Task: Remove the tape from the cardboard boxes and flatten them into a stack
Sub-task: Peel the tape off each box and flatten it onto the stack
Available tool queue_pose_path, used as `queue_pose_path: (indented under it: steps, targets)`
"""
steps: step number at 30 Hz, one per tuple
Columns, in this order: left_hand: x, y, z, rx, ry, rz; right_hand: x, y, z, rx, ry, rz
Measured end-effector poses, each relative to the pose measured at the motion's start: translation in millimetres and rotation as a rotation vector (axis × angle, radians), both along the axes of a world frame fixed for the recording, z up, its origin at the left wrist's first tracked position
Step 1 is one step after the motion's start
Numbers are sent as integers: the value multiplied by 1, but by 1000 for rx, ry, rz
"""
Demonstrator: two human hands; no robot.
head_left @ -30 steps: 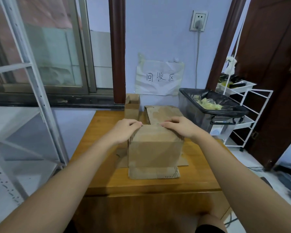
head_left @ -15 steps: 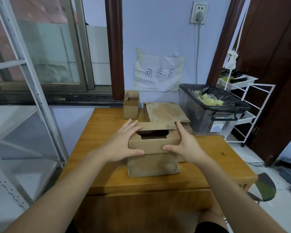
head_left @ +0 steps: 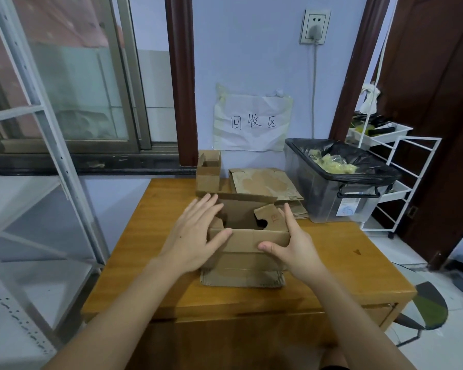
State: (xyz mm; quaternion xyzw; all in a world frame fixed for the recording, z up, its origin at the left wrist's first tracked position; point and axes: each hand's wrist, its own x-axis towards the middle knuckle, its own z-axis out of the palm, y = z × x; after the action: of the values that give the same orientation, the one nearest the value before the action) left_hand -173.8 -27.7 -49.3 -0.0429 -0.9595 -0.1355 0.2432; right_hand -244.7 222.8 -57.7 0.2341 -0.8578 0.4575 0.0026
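Right now an open-topped cardboard box [head_left: 247, 243] stands on the wooden table [head_left: 337, 268], about midway between its left and right edges and nearer the front edge than the wall. The left hand [head_left: 195, 236] lies against the box's left side with its fingers straight and spread, the fingertips reaching past the far left corner of the rim and the thumb laid along the top of the near wall. The right hand [head_left: 294, 245] flanks the right side, fingers straight and together along the right wall and pointing away from the person, the thumb pressed flat on the front face of the near wall; neither hand curls round the cardboard. Between the two hands the top flaps stand partly open, one small flap with a rounded notch leaning inward near the right fingers, and a bottom flap juts out flat on the table toward the front edge. At the table's back edge a smaller open box [head_left: 208, 173] stands upright, and just right of it lies a stack of flattened cardboard [head_left: 265, 185]. A clear plastic bin [head_left: 337, 193] lined with a black bag sits at the back right corner, just beside the stack.
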Motion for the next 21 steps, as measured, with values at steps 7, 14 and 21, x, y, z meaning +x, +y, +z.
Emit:
queue_pose_path:
  steps: [7,14,21]
  targets:
    - [-26,-26,34,35,-375,-23,0,5,2,38,-19,40]
    - [-20,-32,29,117,-530,-90,-4,0,34,282,207,198]
    - [-12,-26,25,75,-483,-83,-27,-25,52,547,199,288]
